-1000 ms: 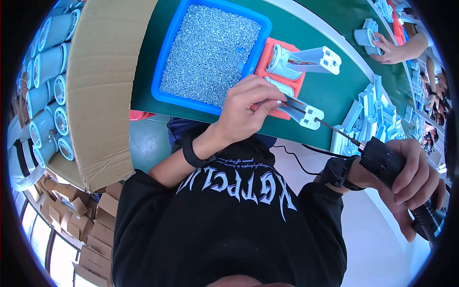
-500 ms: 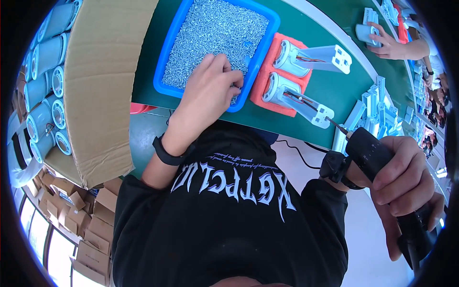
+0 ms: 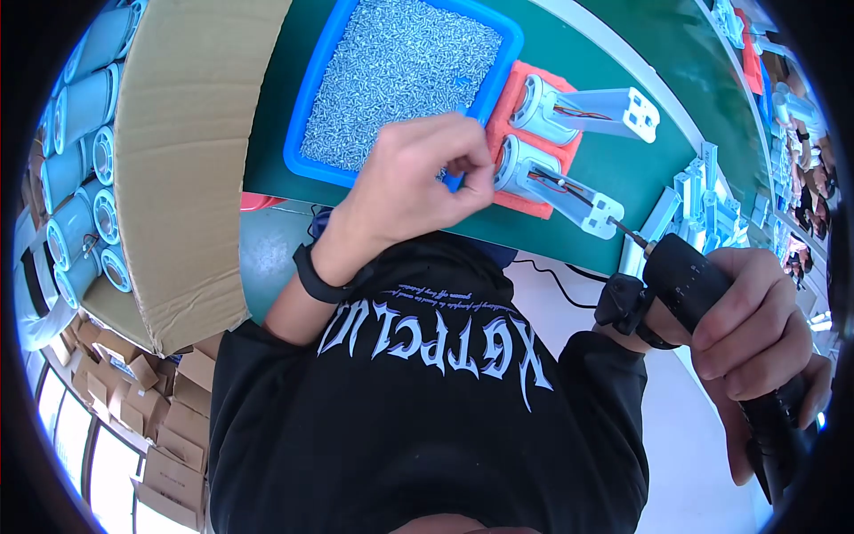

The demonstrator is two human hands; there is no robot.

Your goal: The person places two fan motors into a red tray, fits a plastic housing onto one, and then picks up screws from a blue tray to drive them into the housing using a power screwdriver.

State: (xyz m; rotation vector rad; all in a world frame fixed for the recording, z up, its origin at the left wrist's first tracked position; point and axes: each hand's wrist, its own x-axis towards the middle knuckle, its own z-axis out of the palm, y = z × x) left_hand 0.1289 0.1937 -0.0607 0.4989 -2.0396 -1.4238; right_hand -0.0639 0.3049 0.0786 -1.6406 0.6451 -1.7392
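My left hand (image 3: 409, 178) is closed in a pinch over the near right corner of a blue tray (image 3: 510, 46). Whatever sits between the fingertips is hidden. Small silver screws (image 3: 400, 62) fill the tray. My right hand (image 3: 754, 325) grips a black electric screwdriver (image 3: 683, 274), its bit pointing up and left. The bit's tip meets, or nearly meets, the end plate of the nearer pale housing (image 3: 578, 203). A second pale housing (image 3: 600, 107) lies behind it. Both have round bases set in a red foam block (image 3: 530, 205), with thin wires showing inside.
A large cardboard sheet (image 3: 200, 160) stands left of the tray, with stacked pale cylindrical housings (image 3: 84, 102) beyond it. Long pale parts (image 3: 694, 196) are piled on the green table (image 3: 592, 249) at the right. Cardboard boxes (image 3: 169, 481) stand at lower left.
My left hand has come up out of the screws and moved right, toward the foam block. My right hand and the screwdriver barely moved. Another person's hand at upper right has left view.
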